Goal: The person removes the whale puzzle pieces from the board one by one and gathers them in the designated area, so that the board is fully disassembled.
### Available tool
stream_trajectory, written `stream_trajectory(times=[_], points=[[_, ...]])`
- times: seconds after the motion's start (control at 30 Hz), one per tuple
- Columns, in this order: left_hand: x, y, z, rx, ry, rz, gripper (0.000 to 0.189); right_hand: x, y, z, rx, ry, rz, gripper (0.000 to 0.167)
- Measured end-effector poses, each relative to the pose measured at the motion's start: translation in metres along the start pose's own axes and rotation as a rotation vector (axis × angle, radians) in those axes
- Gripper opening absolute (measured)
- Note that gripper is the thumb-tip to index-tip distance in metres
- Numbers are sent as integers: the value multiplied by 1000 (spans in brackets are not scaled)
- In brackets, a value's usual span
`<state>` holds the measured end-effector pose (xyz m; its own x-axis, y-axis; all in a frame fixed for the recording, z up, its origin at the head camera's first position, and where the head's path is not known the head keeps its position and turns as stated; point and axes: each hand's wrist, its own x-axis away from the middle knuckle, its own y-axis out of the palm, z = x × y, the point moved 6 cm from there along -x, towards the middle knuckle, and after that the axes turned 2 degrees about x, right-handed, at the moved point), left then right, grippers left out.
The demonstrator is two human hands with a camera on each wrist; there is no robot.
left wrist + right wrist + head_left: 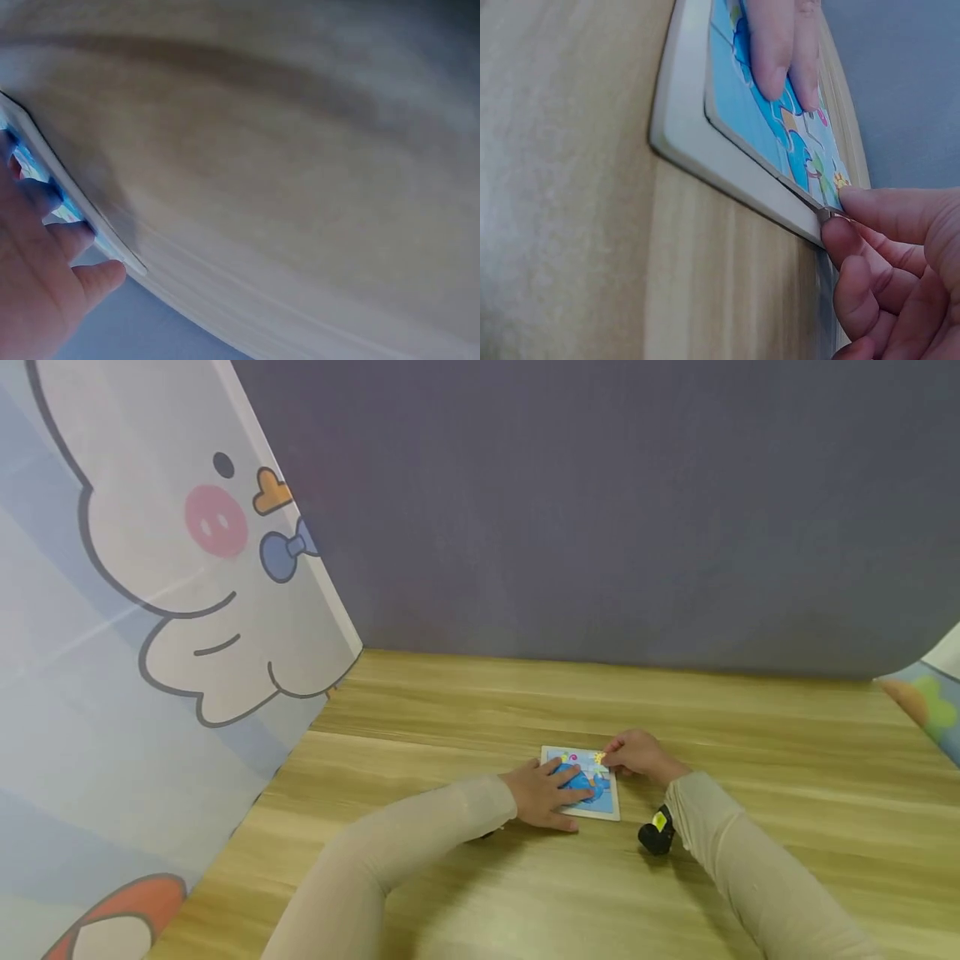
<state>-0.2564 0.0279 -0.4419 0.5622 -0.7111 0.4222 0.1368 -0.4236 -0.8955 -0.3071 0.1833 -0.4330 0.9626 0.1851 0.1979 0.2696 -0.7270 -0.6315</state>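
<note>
A small jigsaw puzzle [587, 793] with a blue animal picture lies on the wooden table in a white tray [676, 124]. My left hand [542, 795] rests on it with fingers spread, pressing over the picture; its fingers [73, 238] reach across the tray's edge in the left wrist view. At the far right corner, my right hand [637, 755] pinches a corner piece [841, 182] with a yellow sun-like shape between thumb and index finger. That corner sits slightly raised off the tray in the right wrist view. Part of the picture is hidden under the left hand.
Wood-grained table [450, 710] surrounds the tray. A dark grey panel [600, 510] rises behind it, and a cartoon-printed panel [172, 635] stands on the left. A black object with a yellow mark [657, 833] is at the right wrist.
</note>
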Motion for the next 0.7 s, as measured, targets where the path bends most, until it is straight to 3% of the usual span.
stream_trajectory(times=[0.7], points=[[2,-10,0,44,-18,-24,64,-3,-2,-5,98,-45,11,7]])
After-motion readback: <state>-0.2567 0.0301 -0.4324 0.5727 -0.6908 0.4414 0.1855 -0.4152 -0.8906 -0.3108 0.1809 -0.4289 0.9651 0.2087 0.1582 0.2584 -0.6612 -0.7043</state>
